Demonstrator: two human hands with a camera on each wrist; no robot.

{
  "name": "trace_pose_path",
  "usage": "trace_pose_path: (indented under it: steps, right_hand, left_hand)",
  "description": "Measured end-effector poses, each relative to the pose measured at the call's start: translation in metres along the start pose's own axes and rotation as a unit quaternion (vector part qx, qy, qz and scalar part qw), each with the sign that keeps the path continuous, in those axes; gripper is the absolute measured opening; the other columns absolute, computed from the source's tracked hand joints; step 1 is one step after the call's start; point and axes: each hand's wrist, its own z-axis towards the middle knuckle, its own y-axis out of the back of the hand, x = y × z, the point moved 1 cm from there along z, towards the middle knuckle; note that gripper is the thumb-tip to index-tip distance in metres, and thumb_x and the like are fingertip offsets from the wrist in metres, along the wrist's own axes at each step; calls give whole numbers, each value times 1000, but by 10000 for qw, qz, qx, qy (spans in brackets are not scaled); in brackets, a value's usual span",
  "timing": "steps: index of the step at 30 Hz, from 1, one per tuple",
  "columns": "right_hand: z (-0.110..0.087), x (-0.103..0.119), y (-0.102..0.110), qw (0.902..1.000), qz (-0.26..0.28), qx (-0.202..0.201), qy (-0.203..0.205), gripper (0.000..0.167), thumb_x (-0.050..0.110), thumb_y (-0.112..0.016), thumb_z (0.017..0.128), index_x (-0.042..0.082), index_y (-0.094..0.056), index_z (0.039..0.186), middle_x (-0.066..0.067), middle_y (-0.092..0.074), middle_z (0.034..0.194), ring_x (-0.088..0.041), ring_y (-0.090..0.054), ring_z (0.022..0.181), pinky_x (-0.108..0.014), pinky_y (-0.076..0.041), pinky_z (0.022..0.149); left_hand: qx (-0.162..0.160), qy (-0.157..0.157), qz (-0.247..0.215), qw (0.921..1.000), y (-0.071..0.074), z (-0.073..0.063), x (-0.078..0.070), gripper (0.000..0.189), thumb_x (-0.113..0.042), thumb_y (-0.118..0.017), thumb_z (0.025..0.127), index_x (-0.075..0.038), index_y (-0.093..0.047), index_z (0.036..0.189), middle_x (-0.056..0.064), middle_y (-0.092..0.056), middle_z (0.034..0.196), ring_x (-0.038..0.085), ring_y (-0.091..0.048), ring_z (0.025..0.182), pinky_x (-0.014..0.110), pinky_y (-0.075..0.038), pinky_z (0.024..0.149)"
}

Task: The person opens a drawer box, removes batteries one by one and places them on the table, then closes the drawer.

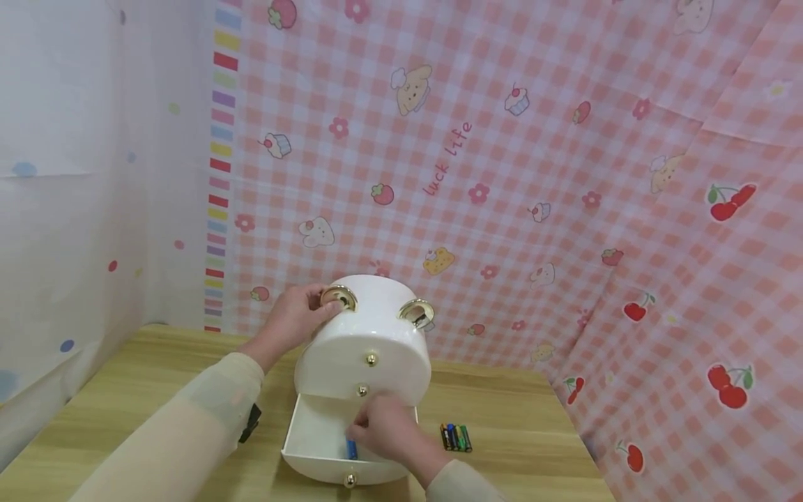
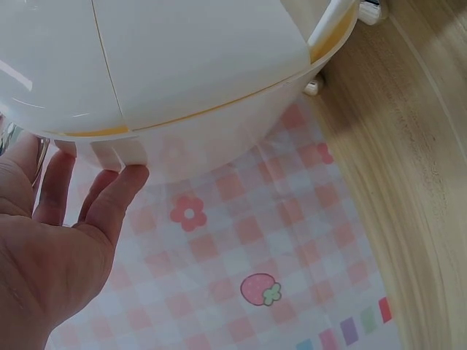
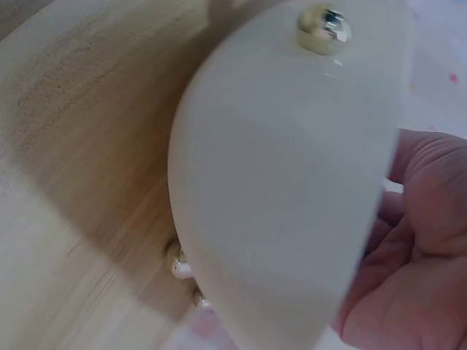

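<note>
A white rounded drawer box (image 1: 360,359) with gold knobs stands on the table, its bottom drawer (image 1: 314,425) pulled out. My left hand (image 1: 297,317) grips the box's upper left side, thumb by a gold-rimmed eye (image 1: 339,298). In the left wrist view, that hand's fingertips (image 2: 135,175) press against the box's rim. Over the drawer, my right hand (image 1: 385,425) pinches a small blue cylinder, like a battery (image 1: 352,448), near the drawer's front wall. In the right wrist view, the white drawer front (image 3: 284,168) hides the fingertips and the cylinder.
Several small coloured cylinders (image 1: 455,438), like batteries, lie in a row on the wooden table (image 1: 514,425) right of the drawer. A pink checked cloth (image 1: 477,230) hangs behind the box and along the right. A white dotted cloth (image 1: 75,230) hangs on the left.
</note>
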Motion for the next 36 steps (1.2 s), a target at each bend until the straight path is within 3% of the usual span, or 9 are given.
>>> trace_pose_path:
  steps: [3, 5, 11, 18, 21, 25, 27, 30, 36]
  right_hand:
    - [6, 5, -8, 9939, -1090, 139, -122, 38, 34, -81, 89, 18, -72, 56, 12, -64, 56, -3, -47, 59, -19, -40, 59]
    - [8, 7, -12, 9900, -1324, 333, -341, 46, 37, -84, 87, 17, -64, 51, 8, -59, 57, -7, -47, 60, -22, -41, 59]
    - [11, 10, -21, 9841, -1470, 668, -734, 46, 33, -88, 80, 17, -53, 54, 4, -53, 68, -10, -46, 63, -27, -43, 59]
    - [13, 9, -21, 9870, -1417, 661, -364, 11, 23, -90, 75, 25, -80, 75, 14, -68, 73, -4, -54, 71, -23, -47, 64]
    - [13, 7, -21, 9855, -1570, 627, -152, 22, 12, -88, 74, 31, -85, 85, 19, -75, 84, -2, -61, 81, -21, -52, 73]
    - [12, 6, -21, 9854, -1618, 524, 10, 23, 5, -86, 72, 28, -84, 79, 19, -75, 80, -1, -59, 77, -18, -51, 73]
    - [11, 6, -21, 9877, -1493, 457, 27, 15, 12, -88, 74, 24, -80, 69, 17, -69, 68, -1, -52, 69, -17, -46, 67]
    - [10, 7, -22, 9905, -1313, 408, -42, 22, 22, -89, 75, 21, -73, 59, 16, -58, 57, -2, -44, 64, -16, -40, 62]
    - [13, 6, -24, 9777, -2016, 586, -13, 24, 14, -83, 76, 22, -66, 60, 13, -58, 63, -5, -48, 68, -18, -43, 64]
  left_hand:
    - [-15, -12, -16, 10000, 1, 0, 0, 16, -26, -75, 102, -10, -71, 100, 6, -71, 89, 16, -58, 78, 27, -49, 66]
    - [-6, -11, -25, 10000, 1, 1, 0, 16, -26, -75, 102, -10, -71, 100, 6, -71, 88, 16, -58, 77, 28, -49, 66]
    - [-3, -29, 11, 10000, -1, 1, 1, 17, -26, -75, 102, -10, -72, 101, 6, -71, 87, 16, -59, 76, 28, -50, 65]
    - [-68, -57, 29, 10000, -1, 1, 0, 17, -25, -76, 102, -9, -74, 104, 8, -74, 91, 16, -61, 78, 27, -50, 66]
    - [-83, -113, 32, 9999, 0, 0, 0, 17, -25, -76, 102, -8, -73, 102, 8, -73, 89, 15, -60, 77, 28, -50, 65]
    - [-85, -128, 33, 9999, 1, 1, 0, 17, -25, -76, 102, -9, -72, 101, 7, -73, 89, 14, -59, 76, 28, -50, 65]
    - [-72, -119, 38, 9999, 1, 1, 0, 17, -25, -75, 102, -9, -73, 103, 8, -74, 91, 15, -60, 77, 28, -50, 66]
    - [-52, -61, 28, 10000, 1, 1, 1, 17, -26, -75, 102, -9, -73, 104, 9, -75, 94, 16, -62, 79, 28, -51, 67]
    - [8, 7, 9, 10000, 0, 2, 2, 18, -27, -75, 102, -9, -74, 108, 10, -76, 97, 18, -63, 83, 28, -52, 68]
